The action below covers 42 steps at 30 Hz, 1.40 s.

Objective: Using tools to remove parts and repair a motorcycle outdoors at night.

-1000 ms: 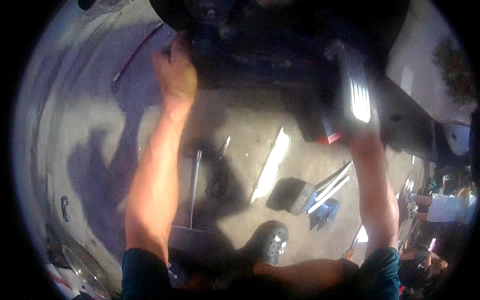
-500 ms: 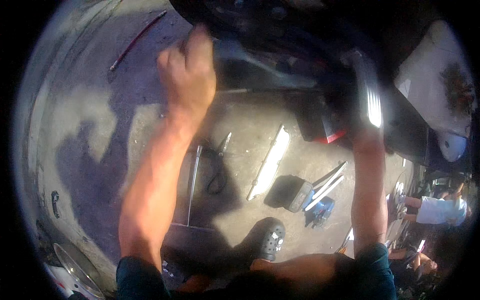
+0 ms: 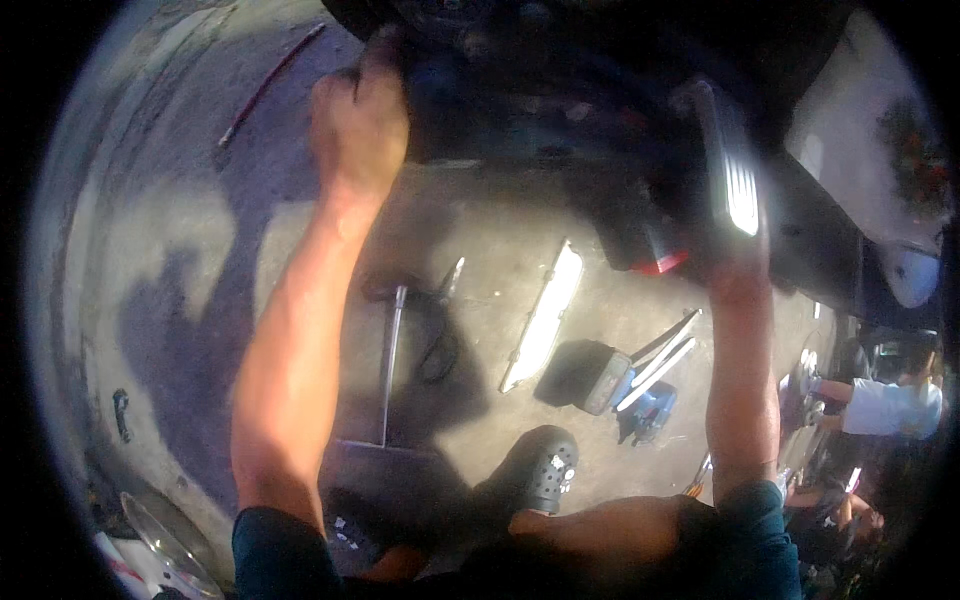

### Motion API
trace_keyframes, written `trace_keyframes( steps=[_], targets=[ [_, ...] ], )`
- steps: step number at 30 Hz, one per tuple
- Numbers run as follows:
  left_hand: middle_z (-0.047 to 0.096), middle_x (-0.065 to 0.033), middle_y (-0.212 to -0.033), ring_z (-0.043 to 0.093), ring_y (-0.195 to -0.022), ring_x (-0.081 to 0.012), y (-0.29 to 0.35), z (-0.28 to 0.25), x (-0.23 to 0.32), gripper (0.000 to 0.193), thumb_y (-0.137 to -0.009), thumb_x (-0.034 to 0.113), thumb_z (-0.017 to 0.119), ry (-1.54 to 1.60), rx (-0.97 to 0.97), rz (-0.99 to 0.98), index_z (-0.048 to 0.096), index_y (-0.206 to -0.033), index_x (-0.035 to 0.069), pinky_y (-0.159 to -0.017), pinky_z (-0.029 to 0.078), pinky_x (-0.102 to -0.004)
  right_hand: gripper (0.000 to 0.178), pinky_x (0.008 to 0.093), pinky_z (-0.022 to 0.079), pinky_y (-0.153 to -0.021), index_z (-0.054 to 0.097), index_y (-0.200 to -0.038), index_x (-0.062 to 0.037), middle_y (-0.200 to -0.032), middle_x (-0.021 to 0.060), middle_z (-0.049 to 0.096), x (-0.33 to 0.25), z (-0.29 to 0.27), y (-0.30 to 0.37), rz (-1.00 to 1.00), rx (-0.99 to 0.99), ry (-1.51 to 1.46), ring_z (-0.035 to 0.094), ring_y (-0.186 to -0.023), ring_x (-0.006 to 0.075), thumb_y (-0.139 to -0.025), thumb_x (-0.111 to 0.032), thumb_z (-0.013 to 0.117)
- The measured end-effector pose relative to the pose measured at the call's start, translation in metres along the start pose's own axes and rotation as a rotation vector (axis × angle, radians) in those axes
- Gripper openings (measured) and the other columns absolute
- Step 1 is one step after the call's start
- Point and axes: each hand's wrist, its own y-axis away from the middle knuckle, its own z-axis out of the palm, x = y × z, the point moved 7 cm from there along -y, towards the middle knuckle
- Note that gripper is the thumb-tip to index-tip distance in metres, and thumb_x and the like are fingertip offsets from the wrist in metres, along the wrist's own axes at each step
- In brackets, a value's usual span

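Observation:
My left hand (image 3: 362, 125) is closed at the lower left edge of a dark rounded thing (image 3: 440, 30) that looks like a tyre. Its fingertips are hidden, so what they grip does not show. My right forearm (image 3: 740, 370) reaches up into deep shadow on the right. A bright ribbed strip (image 3: 738, 185) lies across my right wrist, and the fingers beyond are lost in the dark. Between my arms hangs a dark mass with a red-edged part (image 3: 660, 262) near its lower right.
On the concrete floor lie a T-handled metal bar (image 3: 393, 370), a shiny long panel (image 3: 543, 315), a blue power tool (image 3: 650, 408) and a dark red rod (image 3: 270, 85). My clog (image 3: 553, 470) stands below. Another person in a light shirt (image 3: 890, 408) is at right.
My left hand has shifted slightly left and up, still closed. The floor things appear a little shifted to the right. My right arm stays in nearly the same place.

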Motion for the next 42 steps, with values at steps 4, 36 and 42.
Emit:
trace_keyframes(
  steps=[4,36,42],
  targets=[
    [0.063,-0.0136,-0.087,0.058,-0.079,-0.0203,0.012,0.046,-0.048,0.041,-0.087,0.036,0.054,0.95,-0.118,-0.85,0.059,-0.106,0.0,-0.068,0.045,-0.0365,0.042,0.0331,0.047,-0.084,0.049,-0.118,-0.0005,-0.108,0.013,0.057,-0.004,0.038,0.0,0.26,0.015,-0.877,0.057,-0.096,0.0213,-0.086,-0.026,0.055],
    [0.05,-0.0177,-0.121,0.048,-0.108,-0.0271,0.041,0.086,-0.056,0.038,-0.086,0.005,0.04,1.06,-0.345,-0.817,0.045,-0.123,-0.003,-0.094,0.036,-0.0358,0.06,0.0322,0.049,-0.083,0.044,-0.126,-0.0043,-0.119,0.0165,0.052,-0.07,0.006,-0.015,-0.134,0.032,0.369,0.058,-0.099,0.0256,-0.072,-0.013,0.068],
    [0.052,-0.0194,-0.113,0.049,-0.096,-0.0236,0.04,0.067,-0.052,0.035,-0.092,0.013,0.04,0.78,-0.255,-0.262,0.045,-0.125,0.0,-0.086,0.036,-0.0374,0.066,0.0354,0.05,-0.082,0.041,-0.127,-0.0036,-0.117,0.0148,0.053,-0.095,0.014,-0.018,-0.279,0.091,0.463,0.058,-0.097,0.0274,-0.07,-0.013,0.071]
  ],
)
